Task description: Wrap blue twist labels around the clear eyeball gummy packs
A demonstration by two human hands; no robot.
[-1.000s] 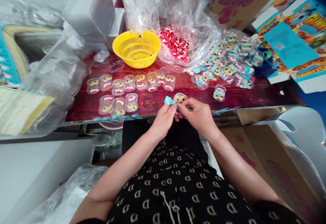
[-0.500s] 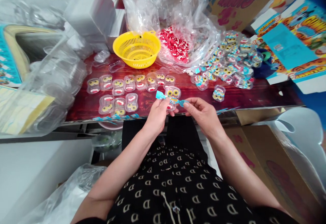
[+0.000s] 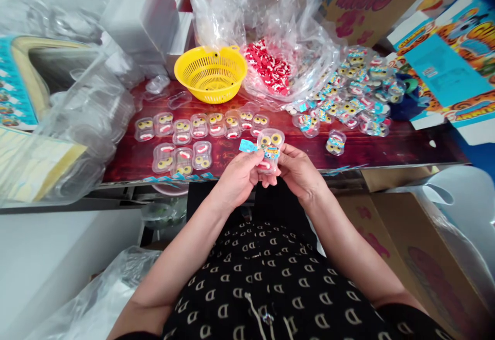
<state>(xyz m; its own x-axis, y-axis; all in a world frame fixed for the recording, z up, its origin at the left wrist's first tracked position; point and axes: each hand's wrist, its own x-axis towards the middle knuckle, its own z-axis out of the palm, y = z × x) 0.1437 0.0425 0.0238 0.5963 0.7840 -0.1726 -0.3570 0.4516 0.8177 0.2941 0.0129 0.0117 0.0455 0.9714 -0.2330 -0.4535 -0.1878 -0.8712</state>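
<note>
Both my hands are closed around one small clear plastic candy pack, which shows two yellow eye candies on top and a red-and-white lips candy below. A printed blue label lies across its waist, and its loose blue end sticks out to the left. My left hand grips the left side, thumb on the front. My right hand holds the right edge, its fingertips partly hidden behind the pack. Similar packs without labels lie in two rows on the dark red table.
A yellow basket stands behind the rows. Beside it, a clear bag holds red-and-white candies. Labelled packs are heaped at the right, one labelled pack lying apart. Blue label strips hang along the table's front edge.
The label's right end, earlier stretched out from the pack in my right hand, now lies round the pack's side. My right hand has moved in against the pack, which is raised slightly.
</note>
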